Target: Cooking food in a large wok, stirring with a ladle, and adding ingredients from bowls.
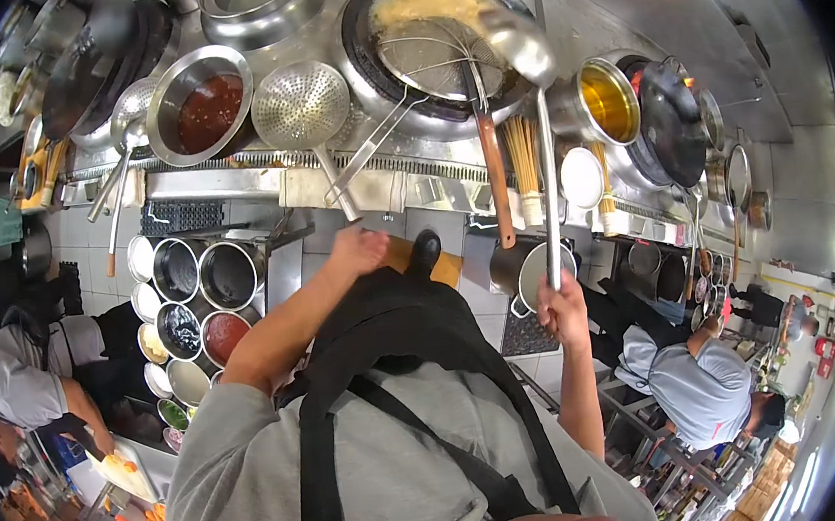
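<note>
My right hand (pixel 564 308) is closed around the long metal handle of a ladle (pixel 520 47). The ladle's bowl is over the right side of a wok (pixel 354 29) with yellowish, foamy contents. A wire-mesh strainer (pixel 435 55) with a wooden handle lies across the wok's near side. My left hand (pixel 361 251), fingers curled, is just below the handle end of a perforated skimmer (pixel 301 106); whether it touches the handle cannot be told. To the skimmer's left is a steel bowl of dark red sauce (pixel 211 114). A pot of yellow oil (pixel 607 103) stands right of the wok.
Bamboo brushes (pixel 524 167) hang at the range's front edge, and another wok (pixel 668 123) is farther right. Several round sauce containers (pixel 228 276) are at left. One co-worker (pixel 29 373) is beside a cutting board (pixel 125 473) at far left; another (pixel 686 385) stands at right.
</note>
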Available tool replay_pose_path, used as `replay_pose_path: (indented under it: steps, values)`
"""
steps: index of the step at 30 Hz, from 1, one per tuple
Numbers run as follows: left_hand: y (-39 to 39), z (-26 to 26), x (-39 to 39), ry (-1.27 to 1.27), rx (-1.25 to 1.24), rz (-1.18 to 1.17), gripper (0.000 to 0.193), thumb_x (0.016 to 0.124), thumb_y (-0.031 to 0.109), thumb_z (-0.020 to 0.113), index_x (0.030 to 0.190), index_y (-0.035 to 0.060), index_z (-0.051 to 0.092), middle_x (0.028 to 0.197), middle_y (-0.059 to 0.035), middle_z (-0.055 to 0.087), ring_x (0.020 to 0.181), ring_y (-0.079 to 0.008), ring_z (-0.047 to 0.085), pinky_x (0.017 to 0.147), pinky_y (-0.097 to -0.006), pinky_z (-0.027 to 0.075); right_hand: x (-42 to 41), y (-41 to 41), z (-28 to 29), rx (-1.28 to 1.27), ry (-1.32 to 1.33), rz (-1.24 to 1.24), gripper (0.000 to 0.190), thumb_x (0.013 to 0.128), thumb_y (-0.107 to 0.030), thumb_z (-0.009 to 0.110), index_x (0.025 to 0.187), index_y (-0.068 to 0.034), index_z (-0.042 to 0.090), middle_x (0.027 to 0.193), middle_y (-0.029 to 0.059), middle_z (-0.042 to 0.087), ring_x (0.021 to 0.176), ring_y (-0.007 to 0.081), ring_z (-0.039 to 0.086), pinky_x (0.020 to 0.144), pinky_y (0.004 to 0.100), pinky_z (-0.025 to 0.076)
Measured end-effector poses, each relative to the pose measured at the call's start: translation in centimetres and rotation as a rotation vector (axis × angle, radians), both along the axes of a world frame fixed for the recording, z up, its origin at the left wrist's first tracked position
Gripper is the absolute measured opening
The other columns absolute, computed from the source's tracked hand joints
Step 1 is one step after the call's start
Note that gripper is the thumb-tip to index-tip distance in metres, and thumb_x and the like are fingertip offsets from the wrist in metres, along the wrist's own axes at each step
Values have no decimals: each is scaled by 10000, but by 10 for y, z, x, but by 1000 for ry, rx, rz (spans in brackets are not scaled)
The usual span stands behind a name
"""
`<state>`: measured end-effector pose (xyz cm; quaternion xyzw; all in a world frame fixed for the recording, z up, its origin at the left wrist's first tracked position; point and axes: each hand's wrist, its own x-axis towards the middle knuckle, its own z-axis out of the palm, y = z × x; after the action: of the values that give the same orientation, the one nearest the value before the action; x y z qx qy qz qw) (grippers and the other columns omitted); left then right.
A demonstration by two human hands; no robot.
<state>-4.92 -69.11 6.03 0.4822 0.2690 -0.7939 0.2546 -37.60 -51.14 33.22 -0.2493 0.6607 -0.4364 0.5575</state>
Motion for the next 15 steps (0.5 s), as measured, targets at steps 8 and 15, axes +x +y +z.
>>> replay_pose_path:
  steps: [8, 15]
  values:
    - [-15, 44, -213, 46, -789, -578, 353, 994, 370, 528, 1200, 84, 558, 1167, -100, 607, 1114, -233, 581, 950, -428, 464, -45, -126, 29, -20, 63, 76, 239, 963, -123, 526, 1187, -38, 524, 622, -19, 437, 388, 88, 374, 331, 254, 312]
    - [-12, 78, -249, 49, -872, -426, 278, 1034, 337, 514, 1182, 105, 478, 892, -61, 630, 857, -210, 652, 791, -402, 526, -102, -175, -10, 56, 94, 227, 197, 955, -148, 566, 1122, -49, 533, 627, -20, 477, 394, 85, 418, 330, 257, 329]
